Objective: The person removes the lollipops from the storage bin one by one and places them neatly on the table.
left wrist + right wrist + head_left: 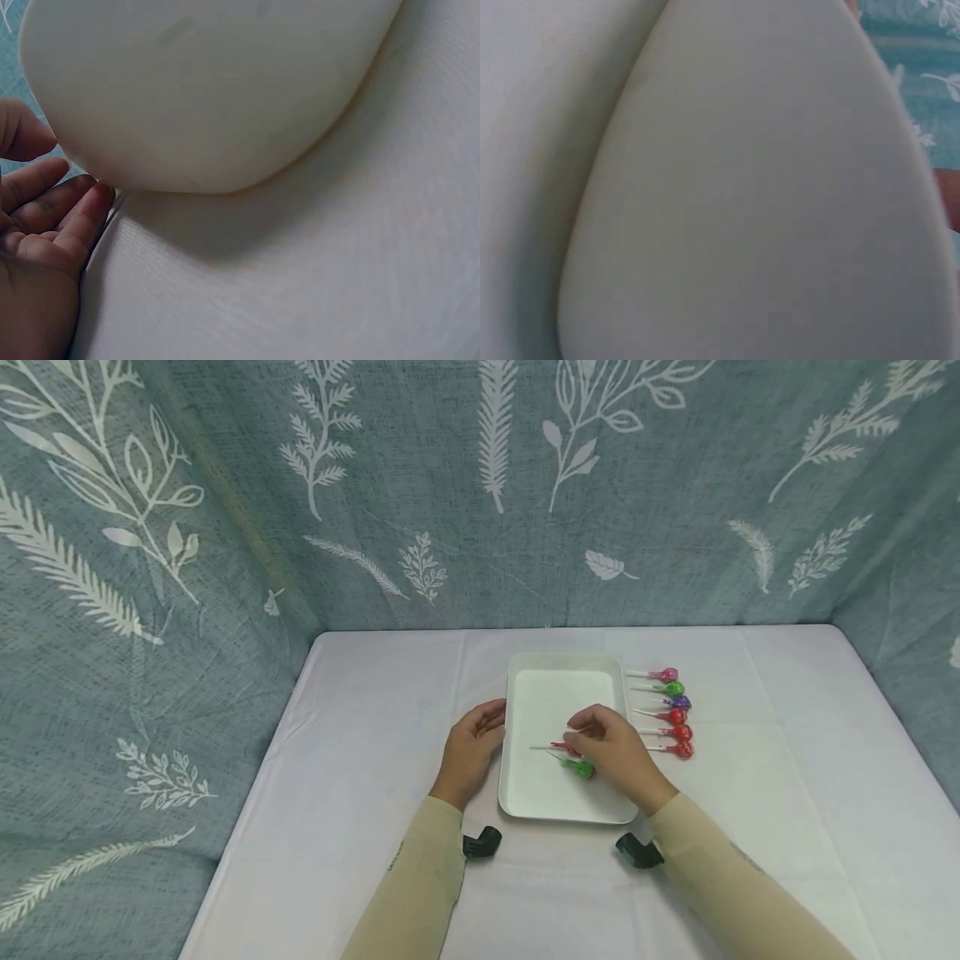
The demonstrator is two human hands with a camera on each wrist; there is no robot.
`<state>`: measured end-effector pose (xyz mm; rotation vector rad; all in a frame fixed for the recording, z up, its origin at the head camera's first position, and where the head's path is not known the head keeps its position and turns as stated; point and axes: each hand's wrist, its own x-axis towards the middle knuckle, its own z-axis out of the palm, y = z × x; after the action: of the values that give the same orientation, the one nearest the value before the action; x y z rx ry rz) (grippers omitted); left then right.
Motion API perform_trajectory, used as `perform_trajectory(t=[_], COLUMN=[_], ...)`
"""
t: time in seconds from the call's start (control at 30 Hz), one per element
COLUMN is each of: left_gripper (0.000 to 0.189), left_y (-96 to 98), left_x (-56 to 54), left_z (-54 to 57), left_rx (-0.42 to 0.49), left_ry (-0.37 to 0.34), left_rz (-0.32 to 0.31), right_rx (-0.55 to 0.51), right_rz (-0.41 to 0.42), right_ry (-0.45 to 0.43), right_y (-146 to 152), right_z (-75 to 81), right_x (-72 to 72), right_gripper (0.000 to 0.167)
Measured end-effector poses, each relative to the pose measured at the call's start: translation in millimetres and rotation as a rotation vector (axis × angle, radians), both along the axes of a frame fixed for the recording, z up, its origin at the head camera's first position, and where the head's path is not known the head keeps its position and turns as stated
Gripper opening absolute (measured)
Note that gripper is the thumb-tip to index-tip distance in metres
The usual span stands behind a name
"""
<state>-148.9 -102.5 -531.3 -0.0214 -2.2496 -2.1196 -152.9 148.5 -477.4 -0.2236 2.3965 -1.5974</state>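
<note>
Two wrapped lollipops lie in the white tray (538, 787), their sticks pointing left: a red lollipop (559, 746) and a green lollipop (581, 769) nearer me. My right hand (613, 748) is over the tray. Its bent thumb and index finger are at the red lollipop, partly covering its head; whether they pinch it is hidden. At the tray's left side my left hand (472, 747) touches the outer wall with its fingertips, also seen in the left wrist view, where the fingers (86, 214) are gently bent. The right wrist view mostly shows the tray's outer wall (757, 187).
Right of the tray, several lollipops lie in a column on the white cloth (750, 827), including a pink lollipop (667, 675), a purple lollipop (680, 702) and red ones. Leaf-patterned blue-green curtains (450, 485) stand behind and at both sides.
</note>
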Motion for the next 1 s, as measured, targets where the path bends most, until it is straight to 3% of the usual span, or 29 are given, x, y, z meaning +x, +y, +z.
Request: perform_trajectory(t=[0.33,0.57,1.0], left_gripper=[0.042,0.043,0.043], left_y=[0.1,-0.4,-0.1], left_x=[-0.6,-0.7,-0.8], left_z=[-0.9,-1.2,-1.5], left_rx=[0.002,-0.016,-0.02], left_ry=[-0.002,-0.001,0.003], left_rz=[-0.003,-0.001,0.0], right_rx=[0.09,0.144,0.177], right_rz=[0.019,0.045,0.053], right_ry=[0.034,0.103,0.109], right_y=[-13,-16,-17], right_z=[-14.0,-25.2,-26.6], right_x=[-1.4,-3.1,-2.5], right_gripper=[0.018,0.016,0.021])
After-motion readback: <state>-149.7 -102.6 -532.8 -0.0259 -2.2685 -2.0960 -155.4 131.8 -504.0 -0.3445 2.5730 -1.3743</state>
